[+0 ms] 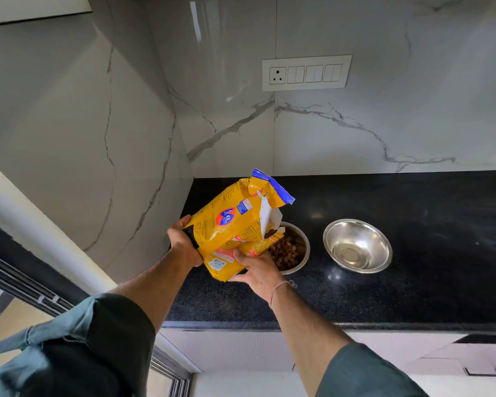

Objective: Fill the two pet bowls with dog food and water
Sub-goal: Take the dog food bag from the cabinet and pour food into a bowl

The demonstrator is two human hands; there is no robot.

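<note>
Dog-food bag (235, 224): soft, crinkly film, probably light (slippery); fingers of left hand (184, 245) and right hand (257, 269) clamped on its lower end.

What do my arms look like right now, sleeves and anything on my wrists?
Both arms wear dark teal sleeves. The left sleeve and right sleeve are pushed up in bunched folds, leaving the forearms bare. A thin reddish thread circles the right wrist, with a loose end. The left grip and right grip are ungloved, and no watch shows.
</note>
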